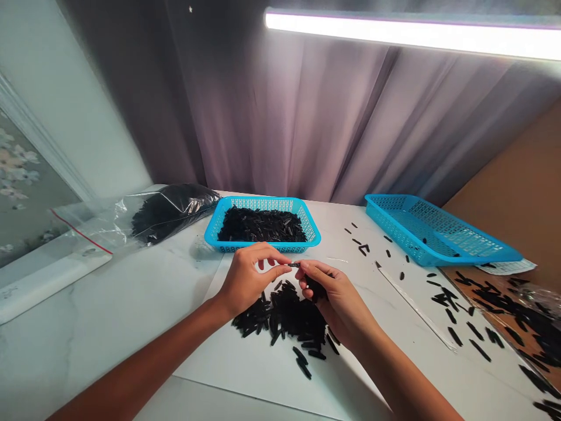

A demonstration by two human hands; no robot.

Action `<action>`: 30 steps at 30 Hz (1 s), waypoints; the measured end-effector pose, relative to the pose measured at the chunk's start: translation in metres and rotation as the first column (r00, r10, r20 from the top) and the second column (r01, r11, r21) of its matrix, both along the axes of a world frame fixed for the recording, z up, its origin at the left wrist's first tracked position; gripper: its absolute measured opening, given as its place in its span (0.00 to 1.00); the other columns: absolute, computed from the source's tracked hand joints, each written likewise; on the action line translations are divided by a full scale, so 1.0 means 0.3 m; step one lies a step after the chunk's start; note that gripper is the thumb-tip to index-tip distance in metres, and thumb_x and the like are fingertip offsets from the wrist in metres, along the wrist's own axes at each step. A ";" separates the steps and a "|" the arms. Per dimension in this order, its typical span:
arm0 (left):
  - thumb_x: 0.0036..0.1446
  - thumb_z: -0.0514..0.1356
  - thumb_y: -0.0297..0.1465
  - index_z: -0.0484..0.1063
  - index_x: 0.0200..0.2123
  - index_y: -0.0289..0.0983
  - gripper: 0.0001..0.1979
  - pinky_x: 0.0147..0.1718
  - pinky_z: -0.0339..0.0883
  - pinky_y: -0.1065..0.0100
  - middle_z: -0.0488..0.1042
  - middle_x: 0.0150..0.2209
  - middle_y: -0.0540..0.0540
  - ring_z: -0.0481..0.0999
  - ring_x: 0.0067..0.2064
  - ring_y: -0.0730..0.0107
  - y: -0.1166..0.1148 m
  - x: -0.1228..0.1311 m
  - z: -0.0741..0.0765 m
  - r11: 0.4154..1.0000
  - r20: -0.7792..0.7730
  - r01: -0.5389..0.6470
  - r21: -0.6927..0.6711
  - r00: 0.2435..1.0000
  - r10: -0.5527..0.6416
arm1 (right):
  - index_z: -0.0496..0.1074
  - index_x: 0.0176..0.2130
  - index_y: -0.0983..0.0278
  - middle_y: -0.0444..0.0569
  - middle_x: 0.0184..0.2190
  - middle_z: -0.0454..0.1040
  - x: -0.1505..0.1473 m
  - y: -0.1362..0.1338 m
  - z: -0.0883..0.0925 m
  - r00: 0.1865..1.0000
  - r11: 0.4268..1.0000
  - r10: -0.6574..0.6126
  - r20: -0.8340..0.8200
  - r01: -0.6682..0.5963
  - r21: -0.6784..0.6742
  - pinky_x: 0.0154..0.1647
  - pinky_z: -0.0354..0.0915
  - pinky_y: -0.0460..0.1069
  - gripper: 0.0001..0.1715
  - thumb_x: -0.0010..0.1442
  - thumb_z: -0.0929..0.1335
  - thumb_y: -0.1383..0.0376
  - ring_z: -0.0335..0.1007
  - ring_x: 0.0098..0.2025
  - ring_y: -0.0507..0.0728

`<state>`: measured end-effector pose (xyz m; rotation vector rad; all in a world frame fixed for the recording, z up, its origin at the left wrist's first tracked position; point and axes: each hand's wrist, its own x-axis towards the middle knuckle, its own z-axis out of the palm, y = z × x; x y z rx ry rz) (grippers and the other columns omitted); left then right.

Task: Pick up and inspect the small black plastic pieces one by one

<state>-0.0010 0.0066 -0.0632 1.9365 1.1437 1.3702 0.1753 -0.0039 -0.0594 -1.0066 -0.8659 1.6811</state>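
Both hands together: left hand [249,283] and right hand [335,301] pinch one small black piece [294,265] above the loose pile [283,316] on a white sheet [228,362]; a slipped grip could lose it among the rest.

I have one slim black plastic stick [293,265] lying nearly level, pinched at one end by the left hand [249,282], its other end against the fingers of the right hand [335,307]. A small clump of matching black sticks [316,289] sits curled in that right hand, partly hidden by the fingers. Just below lies a loose, jumbled pile of black sticks [283,316] on a white sheet [232,365], crossing at all angles, with a few strays [302,362] at its near edge.
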 end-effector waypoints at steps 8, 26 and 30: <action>0.57 0.68 0.33 0.80 0.32 0.39 0.04 0.30 0.64 0.67 0.81 0.32 0.47 0.74 0.33 0.68 -0.001 -0.003 -0.001 0.999 -0.005 0.018 0.038 1.000 -0.018 | 0.81 0.32 0.67 0.46 0.27 0.72 0.002 0.001 -0.006 1.000 1.000 0.014 -0.002 -0.014 -0.004 0.26 0.56 0.47 0.17 0.46 0.79 0.56 0.59 0.26 0.50; 0.57 0.68 0.27 0.79 0.32 0.38 0.01 0.30 0.64 0.69 0.80 0.31 0.49 0.72 0.32 0.71 -0.003 -0.004 0.006 0.995 -0.038 0.036 0.088 0.999 -0.033 | 0.81 0.33 0.68 0.46 0.27 0.73 0.002 0.001 -0.013 0.999 0.999 0.024 -0.035 -0.025 -0.028 0.25 0.56 0.45 0.17 0.47 0.80 0.58 0.59 0.25 0.48; 0.57 0.68 0.27 0.78 0.32 0.38 0.02 0.29 0.65 0.70 0.80 0.31 0.50 0.72 0.31 0.72 -0.007 0.001 0.008 0.993 -0.069 0.023 0.117 0.998 -0.015 | 0.81 0.33 0.68 0.46 0.27 0.72 0.001 0.001 -0.007 0.999 0.999 0.027 -0.042 -0.028 -0.030 0.24 0.56 0.45 0.17 0.47 0.79 0.58 0.59 0.25 0.48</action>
